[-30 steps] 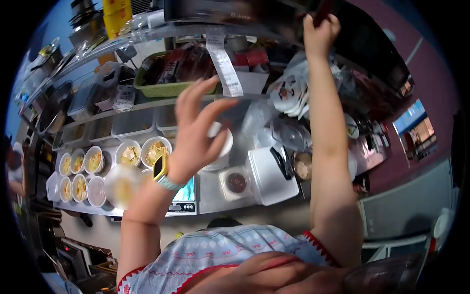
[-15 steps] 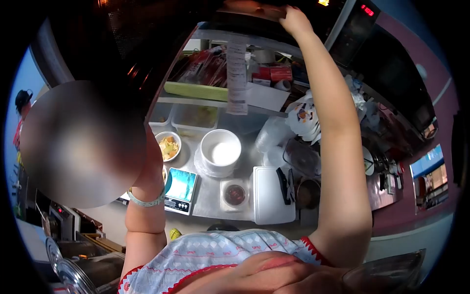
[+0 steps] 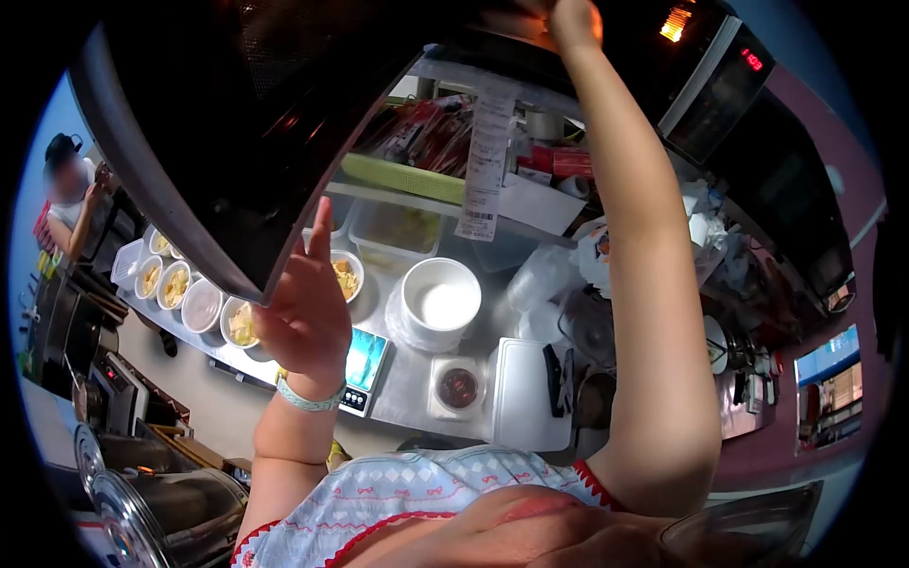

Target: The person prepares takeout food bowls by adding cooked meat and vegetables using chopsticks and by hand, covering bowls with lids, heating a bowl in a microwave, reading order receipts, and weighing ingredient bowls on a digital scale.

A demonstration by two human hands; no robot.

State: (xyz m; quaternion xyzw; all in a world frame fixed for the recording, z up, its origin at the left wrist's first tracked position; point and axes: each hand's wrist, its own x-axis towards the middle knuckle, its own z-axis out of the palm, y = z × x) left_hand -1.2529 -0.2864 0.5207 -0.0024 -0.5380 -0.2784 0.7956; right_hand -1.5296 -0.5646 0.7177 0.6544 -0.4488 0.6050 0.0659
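The left hand (image 3: pixel 305 317) is holding its fingers partly spread beside the lower corner of the dark door (image 3: pixel 256 161), pinching nothing; whether it is touching the door cannot be told. The door is hanging open above and to the left of that hand. The right hand (image 3: pixel 574 23) is reaching up at the top edge, far above the left; its fingers are partly hidden, so its grip cannot be told. An orange light (image 3: pixel 675 24) is glowing to its right.

Filled bowls (image 3: pixel 160 292) are standing left of the left hand, and 1 more is showing just behind it. The scale (image 3: pixel 367 364) is lying just right of the left wrist. Farther right, the white tub (image 3: pixel 441 301) is standing upright, with a small container (image 3: pixel 457 387) nearer the body. The paper strip (image 3: pixel 487 166) is hanging below and left of the right hand.
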